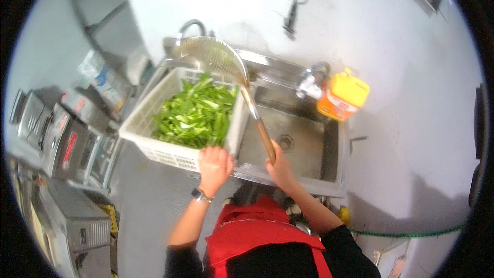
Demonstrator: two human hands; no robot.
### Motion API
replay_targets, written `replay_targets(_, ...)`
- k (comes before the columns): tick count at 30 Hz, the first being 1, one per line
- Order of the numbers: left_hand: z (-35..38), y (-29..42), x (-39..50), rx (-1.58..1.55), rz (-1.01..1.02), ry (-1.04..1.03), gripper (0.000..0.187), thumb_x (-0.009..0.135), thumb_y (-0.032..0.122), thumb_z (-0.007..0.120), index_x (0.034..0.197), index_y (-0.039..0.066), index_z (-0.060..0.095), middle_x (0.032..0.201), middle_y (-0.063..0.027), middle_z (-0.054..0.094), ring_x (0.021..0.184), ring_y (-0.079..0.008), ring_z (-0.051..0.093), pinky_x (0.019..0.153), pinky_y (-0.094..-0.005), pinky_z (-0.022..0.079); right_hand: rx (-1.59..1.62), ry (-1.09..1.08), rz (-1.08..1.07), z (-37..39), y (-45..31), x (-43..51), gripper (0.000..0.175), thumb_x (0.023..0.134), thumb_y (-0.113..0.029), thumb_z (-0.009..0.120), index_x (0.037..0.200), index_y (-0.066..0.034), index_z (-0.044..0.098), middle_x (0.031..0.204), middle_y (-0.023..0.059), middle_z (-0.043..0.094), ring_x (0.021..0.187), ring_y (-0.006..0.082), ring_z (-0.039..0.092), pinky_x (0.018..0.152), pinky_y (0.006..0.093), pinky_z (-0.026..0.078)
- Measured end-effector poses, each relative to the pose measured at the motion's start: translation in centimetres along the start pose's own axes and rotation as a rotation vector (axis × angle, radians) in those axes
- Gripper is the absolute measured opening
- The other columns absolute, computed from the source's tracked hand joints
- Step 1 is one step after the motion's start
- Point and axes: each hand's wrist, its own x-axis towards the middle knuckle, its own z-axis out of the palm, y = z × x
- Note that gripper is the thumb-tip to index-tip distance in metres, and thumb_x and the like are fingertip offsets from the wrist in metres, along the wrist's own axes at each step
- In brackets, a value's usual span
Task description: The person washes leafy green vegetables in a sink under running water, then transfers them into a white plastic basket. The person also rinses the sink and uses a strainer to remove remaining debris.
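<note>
Chopped leafy greens [197, 114] fill much of a white plastic basket [162, 146], which rests over the left part of a stainless steel double sink. My left hand [215, 168], with a watch on its wrist, is closed over the basket's near rim. In my right hand [281, 166] is the wooden handle of a large wire-mesh skimmer [216, 58]. The skimmer's round head is tilted above the basket's far side, and it partly hides that rim. I cannot tell whether the skimmer touches the basket.
The right sink basin [285, 123] shows a drain and a wet bottom. A tap [314, 81] and a yellow-orange plastic jug [343, 96] stand at its far right corner. A coiled hose [293, 11] hangs on the wall. Steel kitchen appliances [65, 143] line the left.
</note>
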Motion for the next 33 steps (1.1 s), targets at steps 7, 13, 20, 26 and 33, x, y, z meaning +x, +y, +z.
replay_targets(7, 0.4, 0.3, 0.0, -0.04, -0.016, 0.067, 0.013, 0.071, 0.015, 0.06, 0.073, 0.007, 0.05, 0.073, -0.0096, 0.049, 0.074, -0.0295, 0.048, 0.075, -0.0424, 0.039, -0.155, 0.031, -0.05, 2.1, 5.1, 0.8, 0.055, 0.08, -0.009, 0.06, 0.13, -0.0054, 0.037, 0.093, 0.0244, 0.061, 0.083, 0.0428, 0.061, 0.069, 0.0488, 0.047)
replay_targets(13, 0.0, -0.3, -0.4, -0.009, -0.021, 0.069, 0.012, 0.072, 0.014, 0.059, 0.077, 0.006, 0.052, 0.075, -0.0096, 0.051, 0.076, -0.0298, 0.049, 0.076, -0.0429, 0.039, -0.152, 0.108, 0.078, 1.0, 1.3, 1.9, 0.049, 0.082, -0.013, 0.059, 0.126, -0.0082, 0.039, 0.086, 0.0238, 0.062, 0.077, 0.0422, 0.061, 0.066, 0.0493, 0.048)
replay_targets(20, 0.5, 0.5, 0.2, 0.023, -0.009, 0.019, 0.012, 0.072, 0.013, 0.059, 0.075, 0.006, 0.05, 0.076, -0.0117, 0.05, 0.077, -0.0305, 0.049, 0.077, -0.0435, 0.038, -0.166, -0.151, 0.279, -0.1, 3.8, -0.9, 0.044, 0.086, -0.019, 0.058, 0.124, -0.0058, 0.041, 0.093, 0.0249, 0.061, 0.085, 0.0413, 0.06, 0.073, 0.0475, 0.047)
replay_targets(26, 0.2, 0.4, 0.2, 0.071, 0.018, 0.006, 0.009, 0.074, 0.011, 0.055, 0.078, 0.004, 0.05, 0.078, -0.0136, 0.05, 0.078, -0.0328, 0.048, 0.078, -0.0449, 0.038, 0.047, -0.017, 0.222, -2.0, 4.5, -7.2, 0.049, 0.088, -0.019, 0.056, 0.129, -0.0026, 0.036, 0.092, 0.0237, 0.061, 0.084, 0.0395, 0.061, 0.074, 0.0435, 0.048)
replay_targets(33, 0.3, 0.9, -0.1, 0.091, -0.026, -0.026, 0.011, 0.077, 0.011, 0.05, 0.084, 0.003, 0.053, 0.082, -0.0139, 0.052, 0.081, -0.0336, 0.048, 0.08, -0.0451, 0.037, 0.95, -0.401, 0.861, -10.6, 2.1, -12.6, 0.042, 0.091, -0.012, 0.046, 0.132, -0.0062, 0.036, 0.073, 0.0042, 0.048, 0.054, 0.0129, 0.049, 0.047, 0.0304, 0.043)
